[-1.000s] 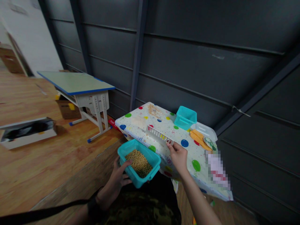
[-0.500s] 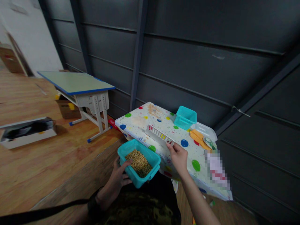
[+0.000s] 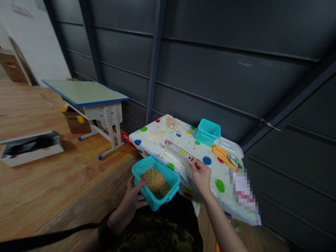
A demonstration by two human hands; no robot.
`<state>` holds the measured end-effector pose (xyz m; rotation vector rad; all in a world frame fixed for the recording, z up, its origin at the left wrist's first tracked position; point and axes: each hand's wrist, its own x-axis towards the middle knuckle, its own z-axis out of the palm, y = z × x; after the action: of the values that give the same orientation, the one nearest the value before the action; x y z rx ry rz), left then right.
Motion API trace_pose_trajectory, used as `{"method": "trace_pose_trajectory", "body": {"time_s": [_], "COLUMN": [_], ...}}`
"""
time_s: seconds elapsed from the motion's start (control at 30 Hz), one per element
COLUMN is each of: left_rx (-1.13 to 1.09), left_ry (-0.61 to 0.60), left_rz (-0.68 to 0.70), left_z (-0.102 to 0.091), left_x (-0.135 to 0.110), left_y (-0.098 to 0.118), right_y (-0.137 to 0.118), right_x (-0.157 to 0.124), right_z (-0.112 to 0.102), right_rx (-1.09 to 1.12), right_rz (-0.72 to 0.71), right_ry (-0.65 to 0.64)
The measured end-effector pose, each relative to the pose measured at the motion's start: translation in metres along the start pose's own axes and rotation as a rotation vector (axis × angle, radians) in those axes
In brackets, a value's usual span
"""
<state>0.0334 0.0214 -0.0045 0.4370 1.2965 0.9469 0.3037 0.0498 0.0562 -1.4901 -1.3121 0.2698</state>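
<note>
Low in front of my body, my left hand (image 3: 134, 196) grips a teal plastic container (image 3: 170, 177) by its left side, thumb over the rim. Inside it lie yellowish soybeans (image 3: 155, 179), with some smaller green beans (image 3: 162, 193) toward the near end. My right hand (image 3: 202, 175) pinches the right end of a long white slotted plastic piece (image 3: 176, 153) between thumb and fingers. That piece is tilted along the table's near part; whether it touches the cloth I cannot tell.
The table's balloon-print cloth (image 3: 189, 138) carries a second teal container (image 3: 208, 132), a clear lid (image 3: 231, 146), an orange cloth (image 3: 222, 154) and brown crumb-like patches (image 3: 172, 123). A dark panelled wall (image 3: 210, 70) rises behind. A green-topped desk (image 3: 86, 91) and a white box (image 3: 31, 150) are on the left.
</note>
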Motion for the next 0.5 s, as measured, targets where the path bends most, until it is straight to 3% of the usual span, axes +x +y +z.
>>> {"method": "trace_pose_trajectory", "body": {"time_s": [0.5], "left_rx": [-0.004], "left_ry": [-0.016], "left_rz": [-0.011], "left_z": [-0.002], "left_x": [0.002], "left_y": [-0.001], "right_y": [0.001], "right_x": [-0.014], "right_z": [-0.010], "right_rx": [0.023], "right_rz": [0.069], "right_ry": [0.048]}}
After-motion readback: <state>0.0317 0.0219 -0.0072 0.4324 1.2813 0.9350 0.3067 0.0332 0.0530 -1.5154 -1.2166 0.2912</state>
